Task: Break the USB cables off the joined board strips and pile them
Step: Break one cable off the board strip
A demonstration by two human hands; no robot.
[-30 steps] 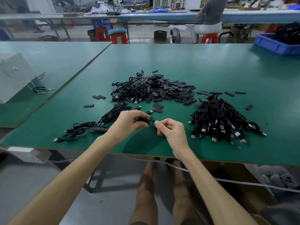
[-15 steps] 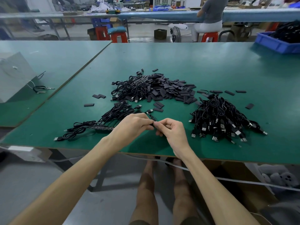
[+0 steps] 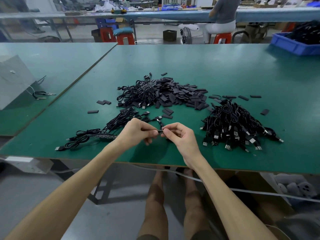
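Observation:
My left hand (image 3: 138, 131) and my right hand (image 3: 180, 135) meet above the near edge of the green table (image 3: 225, 70), both pinching the small end of one black USB cable (image 3: 160, 126) between thumb and fingers. The cable runs up from the pinch toward a loose bunch of joined cables (image 3: 119, 119) on the left, whose strip (image 3: 103, 136) lies flat on the table. A heap of separated cables (image 3: 232, 125) sits to the right. Further back lies a mixed mound of cables and small black sleeves (image 3: 166, 94).
Stray black sleeves (image 3: 103, 102) dot the table around the mound. A blue bin (image 3: 292, 45) full of cables stands at the far right corner. A white box (image 3: 15, 80) is on the neighbouring table at left. A person sits on a red stool (image 3: 222, 37) behind.
My hands closed together and lifted slightly off the table; the board piece my left hand showed a second ago is now hidden between the fingertips.

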